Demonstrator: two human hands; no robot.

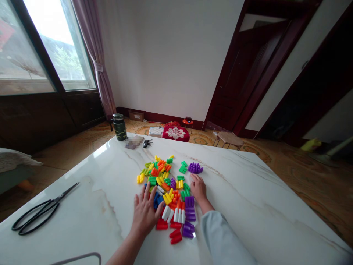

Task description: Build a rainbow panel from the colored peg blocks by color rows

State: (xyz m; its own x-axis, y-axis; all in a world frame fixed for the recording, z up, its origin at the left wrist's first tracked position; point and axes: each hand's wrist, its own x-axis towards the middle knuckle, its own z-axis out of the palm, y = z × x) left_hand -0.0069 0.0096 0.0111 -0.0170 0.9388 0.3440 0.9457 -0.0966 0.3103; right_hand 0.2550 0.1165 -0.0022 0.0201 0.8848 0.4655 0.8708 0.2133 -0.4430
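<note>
A heap of small plastic building blocks [168, 191] in red, yellow, green, blue, white and purple lies on a white marble table [261, 206]. My left hand [145, 211] rests flat with spread fingers on the left side of the heap, over blue blocks. My right hand [198, 189] lies on the table at the heap's right edge, fingers extended and touching green and purple blocks. A cluster of purple blocks [195, 168] and a green block [182, 167] sit a little apart at the far side.
Black scissors [41, 211] lie at the table's left. A dark green bottle [119, 127], a blurred small item [134, 142] and keys [146, 143] stand at the far edge. Beyond are a red cushion [175, 133], a stool [228, 139], a window and a dark door.
</note>
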